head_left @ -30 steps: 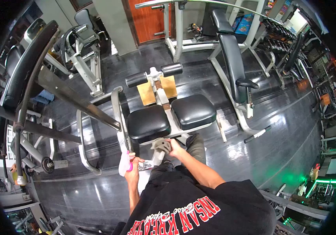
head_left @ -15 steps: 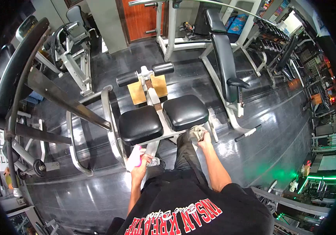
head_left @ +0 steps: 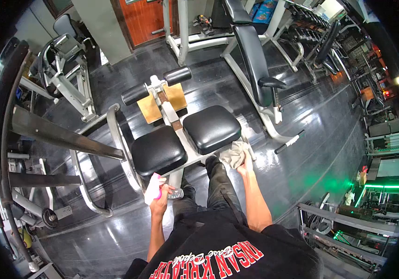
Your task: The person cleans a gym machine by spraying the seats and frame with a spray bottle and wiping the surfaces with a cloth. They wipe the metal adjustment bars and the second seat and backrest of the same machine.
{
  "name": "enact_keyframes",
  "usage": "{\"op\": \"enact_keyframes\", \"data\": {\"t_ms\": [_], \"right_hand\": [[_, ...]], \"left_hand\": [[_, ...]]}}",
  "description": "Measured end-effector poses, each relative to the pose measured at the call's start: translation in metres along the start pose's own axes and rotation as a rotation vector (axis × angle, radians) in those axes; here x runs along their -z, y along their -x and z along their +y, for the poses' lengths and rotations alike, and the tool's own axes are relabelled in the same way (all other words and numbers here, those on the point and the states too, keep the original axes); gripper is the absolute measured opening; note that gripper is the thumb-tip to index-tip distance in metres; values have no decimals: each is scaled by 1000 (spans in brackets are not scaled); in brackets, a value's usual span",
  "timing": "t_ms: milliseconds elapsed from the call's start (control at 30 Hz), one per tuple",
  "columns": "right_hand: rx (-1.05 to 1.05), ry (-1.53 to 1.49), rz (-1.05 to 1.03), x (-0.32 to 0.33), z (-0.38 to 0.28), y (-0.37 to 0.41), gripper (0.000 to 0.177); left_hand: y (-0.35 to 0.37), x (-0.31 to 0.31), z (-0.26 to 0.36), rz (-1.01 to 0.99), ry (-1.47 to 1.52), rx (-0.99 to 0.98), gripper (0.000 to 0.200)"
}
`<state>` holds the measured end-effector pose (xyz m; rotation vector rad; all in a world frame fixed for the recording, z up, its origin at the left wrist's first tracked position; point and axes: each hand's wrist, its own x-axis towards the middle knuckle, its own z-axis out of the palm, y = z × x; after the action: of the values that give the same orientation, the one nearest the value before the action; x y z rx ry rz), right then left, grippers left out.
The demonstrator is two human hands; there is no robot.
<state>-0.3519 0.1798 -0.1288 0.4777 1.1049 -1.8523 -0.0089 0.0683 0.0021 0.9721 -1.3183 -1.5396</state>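
Observation:
My right hand (head_left: 245, 163) grips a crumpled grey cloth (head_left: 235, 153) against the white frame just below the right black seat pad (head_left: 211, 128) of a gym machine. My left hand (head_left: 159, 200) holds a white spray bottle with a pink trigger (head_left: 153, 189), low and close to my body, below the left black seat pad (head_left: 158, 150). Two black foam rollers (head_left: 155, 84) stand at the far end of the machine, above a tan board (head_left: 155, 104).
A curved steel arm (head_left: 118, 139) rises left of the pads. Another white-framed machine with a long black backrest (head_left: 248, 51) stands beyond on the right, and a dark bar (head_left: 64, 135) crosses on the left. The floor is shiny black. Racks fill the right edge.
My right hand carried the cloth from between the two pads over to the frame under the right pad. The view shifted, and the spray bottle stayed low in my left hand.

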Motion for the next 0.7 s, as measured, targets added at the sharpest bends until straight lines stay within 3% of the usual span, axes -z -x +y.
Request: {"op": "enact_keyframes", "data": {"t_ms": [100,167,233,267,333,433,500,533,567,667,700], "right_hand": [[145,-149,-34,0,-3,-4,39],[175,-141,75,-12,2,-9,36],[522,214,209,-8,28,-30,30],[517,270,307,-12,49,-34,26],[718,517,507,-38,94,-22,36],[623,631,577,-43,154,-9,41],[541,632,416,-46,176,13,38],[379,723,321,-37,183,16,37],[401,870,332,-28,198,18,35],[-59,536,26,3,207,8,32],[-100,529,53,-1,192,15,33]], "left_hand": [[-3,-1,3,-19,3,16,18],[-4,1,-3,-11,-2,17,18],[-3,3,-4,-9,-13,22,19],[-3,2,-2,-7,-9,5,20],[-4,3,-2,-4,-6,-15,20],[-3,9,-1,11,-80,71,21],[-3,9,0,42,8,60,17],[-4,7,2,42,13,57,17],[-5,5,5,38,13,58,17],[-6,5,4,38,-18,37,18],[-6,5,4,32,-48,20,20]]}}
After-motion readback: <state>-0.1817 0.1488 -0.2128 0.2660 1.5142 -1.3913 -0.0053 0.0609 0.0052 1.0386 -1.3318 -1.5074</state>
